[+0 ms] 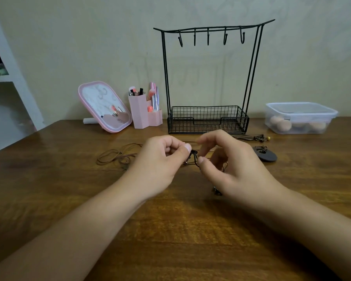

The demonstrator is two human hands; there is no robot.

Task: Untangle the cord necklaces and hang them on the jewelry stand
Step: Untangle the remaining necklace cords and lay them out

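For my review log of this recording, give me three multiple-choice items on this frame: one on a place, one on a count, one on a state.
1. Where does the pink mirror stand relative to the jewelry stand?
A. left of it
B. inside its basket
C. right of it

2. How many hooks hang from the stand's top bar?
A. two
B. five
C. eight

3. What are the hands doing?
A. lying flat on the table
B. lifting the clear lidded box
C. pinching a dark cord knot between them

Key: 1 A, the mirror leans by the pink brush holder, left of the stand. 2 B, five hooks show, all bare. 3 C, left hand and right hand pinch the cord knot.
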